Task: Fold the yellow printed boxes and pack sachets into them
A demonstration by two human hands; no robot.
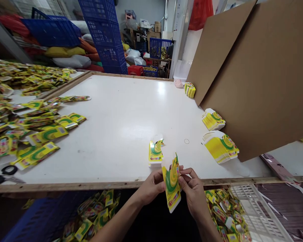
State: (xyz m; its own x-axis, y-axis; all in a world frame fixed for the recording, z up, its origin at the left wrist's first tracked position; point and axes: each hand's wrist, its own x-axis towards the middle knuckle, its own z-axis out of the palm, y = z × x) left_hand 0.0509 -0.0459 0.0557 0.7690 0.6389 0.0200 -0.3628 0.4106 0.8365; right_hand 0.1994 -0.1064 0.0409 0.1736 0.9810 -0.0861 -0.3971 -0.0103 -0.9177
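A yellow and green printed carton is held upright over the table's front edge, between my two hands. My left hand has its fingers around the carton's left side, the fingertips partly behind it. With thumb and fingers, my right hand pinches the carton's right edge. Just beyond my left hand, a small stack of similar cartons lies on the white table. Fanned stacks of flat cartons rest at the right, beside a tall cardboard sheet.
Many cartons are piled on the left, with black-handled scissors near the front edge. Cardboard sheets lean at the right. Baskets of cartons stand below the front edge. Blue crates are stacked behind the table.
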